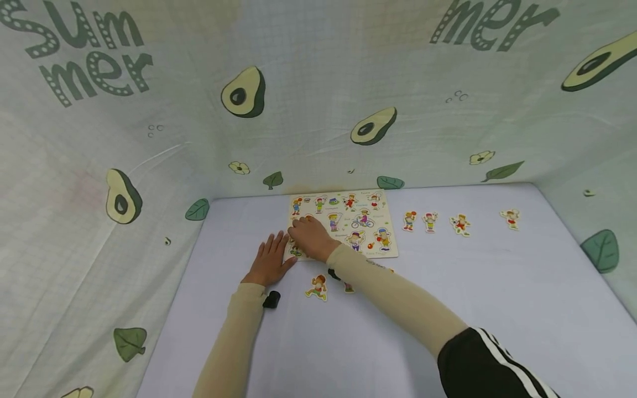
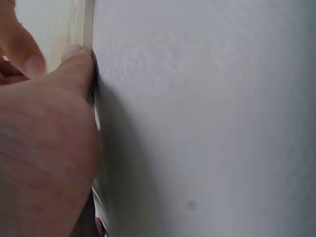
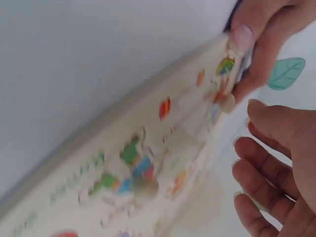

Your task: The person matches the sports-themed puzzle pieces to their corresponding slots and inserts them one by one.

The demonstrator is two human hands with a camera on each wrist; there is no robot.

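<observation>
- Puzzle board (image 1: 343, 224) lies flat at the far middle of the lavender table (image 1: 497, 309), its far edge almost against the avocado-print backdrop (image 1: 318, 110). I use the board as landmark.
- Left hand (image 1: 271, 260) rests just off the board's left edge, fingers straight and spread; the left wrist view shows the thumb (image 2: 74, 69) butted against that edge. It looks like bracing, not gripping.
- Right hand (image 1: 311, 236) lies over the board's near-left part. The right wrist view shows its fingers (image 3: 266, 153) loose and uncurled, holding nothing that I can see. The fingertips (image 3: 247, 37) at the board's corner in that view I take to be the left hand's.
- My read of the step: a piece is being seated or felt for in the left-hand column while the other hand steadies the board. Whether a piece sits under the palm, I cannot tell.
- Loose figure pieces: one (image 1: 317, 287) just nearside of the board, another (image 1: 348, 287) beside it and half hidden by the right forearm; four more (image 1: 431, 221) in a row right of the board, the last one (image 1: 511, 218) well apart.
- Small black object (image 1: 271, 299) lies nearside-left of the board, beside the left wrist.
- A next move would call for lifting the right hand straight up and steering round the near pieces.
- Room: wide bare cloth nearside and right of the board; tight at the far edge, and the backdrop closes in on the left.
</observation>
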